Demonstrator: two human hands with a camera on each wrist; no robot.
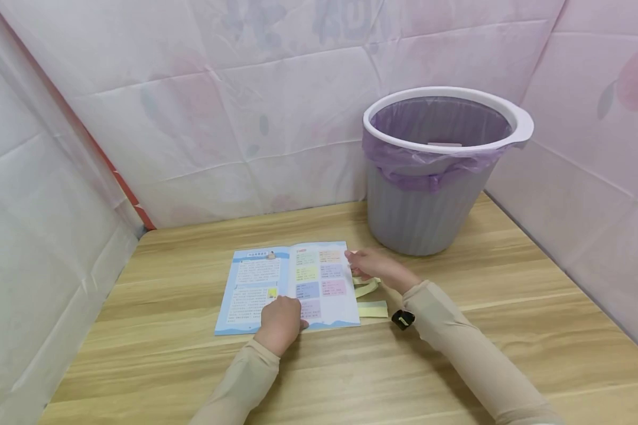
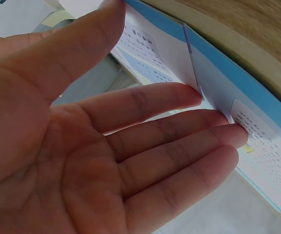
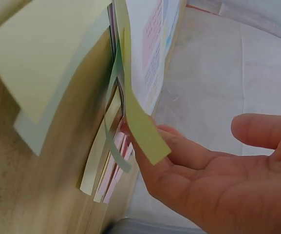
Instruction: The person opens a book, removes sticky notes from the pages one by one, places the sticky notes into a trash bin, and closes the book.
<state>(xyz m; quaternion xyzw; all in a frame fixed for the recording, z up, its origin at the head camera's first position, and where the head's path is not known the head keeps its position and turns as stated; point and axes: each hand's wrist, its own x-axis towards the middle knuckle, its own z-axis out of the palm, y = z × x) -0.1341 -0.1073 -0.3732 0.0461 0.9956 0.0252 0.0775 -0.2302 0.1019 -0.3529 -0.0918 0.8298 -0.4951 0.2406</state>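
An open booklet (image 1: 251, 273) with blue-edged printed pages lies on the wooden table. My left hand (image 1: 282, 321) rests at the lower middle of its spread. Its fingers (image 2: 155, 141) are nearly straight against the pages by the fold, with the thumb held apart. At the upper right edge of the booklet is my right hand (image 1: 369, 265); its fingertips touch the page edges, and its thumb (image 3: 259, 130) stands away from them. Paper sticky tabs stick out of that edge, among them a bent yellow-green strip (image 3: 147, 136) beside the fingers and a wide pale yellow note (image 1: 372, 309).
A grey trash bin (image 1: 417, 206) with a white rim and purple liner stands at the back right of the table (image 1: 154, 366). Something pale shows inside it. Pale printed cloth (image 1: 308, 118) walls the back and sides. A black device (image 1: 403, 319) is near the right wrist.
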